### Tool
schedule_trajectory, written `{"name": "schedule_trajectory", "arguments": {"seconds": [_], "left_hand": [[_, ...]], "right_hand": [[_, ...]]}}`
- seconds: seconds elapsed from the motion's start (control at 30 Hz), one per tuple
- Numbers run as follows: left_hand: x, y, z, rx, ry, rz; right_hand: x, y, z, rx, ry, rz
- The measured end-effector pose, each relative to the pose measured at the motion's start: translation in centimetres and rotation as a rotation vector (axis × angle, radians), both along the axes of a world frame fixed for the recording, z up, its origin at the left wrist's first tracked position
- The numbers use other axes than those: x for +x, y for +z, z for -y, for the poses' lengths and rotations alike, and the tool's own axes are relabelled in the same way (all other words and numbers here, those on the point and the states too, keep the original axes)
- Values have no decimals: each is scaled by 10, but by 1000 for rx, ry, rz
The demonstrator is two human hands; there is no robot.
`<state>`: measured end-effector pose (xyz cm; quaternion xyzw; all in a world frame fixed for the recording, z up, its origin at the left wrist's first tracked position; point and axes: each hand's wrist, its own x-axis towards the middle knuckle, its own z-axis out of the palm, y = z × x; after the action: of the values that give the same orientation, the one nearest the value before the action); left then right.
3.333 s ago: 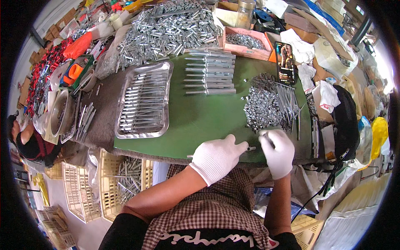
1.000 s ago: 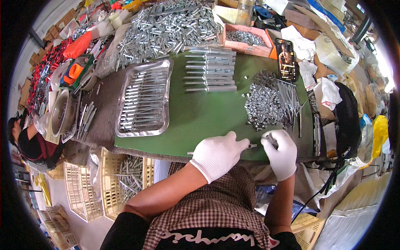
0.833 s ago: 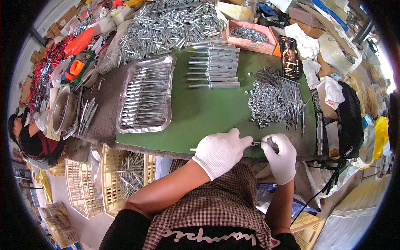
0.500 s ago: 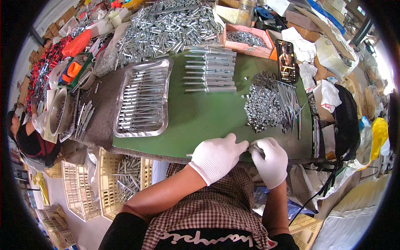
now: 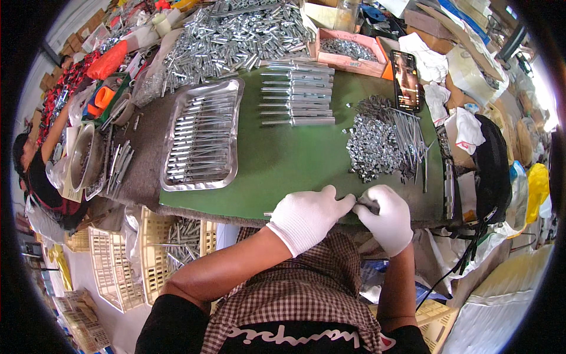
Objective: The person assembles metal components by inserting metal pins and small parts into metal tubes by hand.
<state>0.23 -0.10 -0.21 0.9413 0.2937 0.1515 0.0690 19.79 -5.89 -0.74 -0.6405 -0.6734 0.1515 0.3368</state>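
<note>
My left hand (image 5: 308, 219), in a white knit glove, is closed at the table's front edge. A thin metal rod end (image 5: 268, 214) sticks out past its wrist side, the rest hidden by the glove. My right hand (image 5: 386, 219), gloved too, pinches beside the left fingertips; a small dark piece (image 5: 369, 205) shows between its fingers, too little to name. Beyond the hands lie a heap of small shiny metal nuts (image 5: 371, 150) and a bundle of thin metal rods (image 5: 411, 138). Metal tubes with rods (image 5: 303, 94) lie in a row at the mat's far side.
A steel tray (image 5: 234, 133) of metal rods stands on the green mat (image 5: 277, 159). Behind are a large heap of metal tubes (image 5: 236, 41), a pink box (image 5: 362, 65) of small parts and a phone (image 5: 405, 82). Plastic crates (image 5: 112, 265) stand below left. Another person (image 5: 50, 171) is at the left.
My right hand has shifted slightly up and right, its fingers curling more around the small dark piece. My left hand stays nearly in place. The other person's arm has reached forward.
</note>
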Motion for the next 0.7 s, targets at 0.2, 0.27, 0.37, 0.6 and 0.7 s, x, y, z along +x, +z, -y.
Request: {"name": "schedule_trajectory", "arguments": {"seconds": [0.2,0.27,0.37,0.6,0.7], "left_hand": [[2,4,0,-13,-26,-21],[3,4,0,-15,-28,-35],[4,3,1,-8,-10,-97],[5,5,1,-2,-24,-23],[21,0,6,39,5,-30]], "right_hand": [[-22,-9,-15,71,49,-1353],[-33,-10,-25,181,48,-1579],[-36,-8,-28,278,68,-1747],[-41,-16,-26,332,45,-1360],[-44,-18,-25,504,-16,-1379]]}}
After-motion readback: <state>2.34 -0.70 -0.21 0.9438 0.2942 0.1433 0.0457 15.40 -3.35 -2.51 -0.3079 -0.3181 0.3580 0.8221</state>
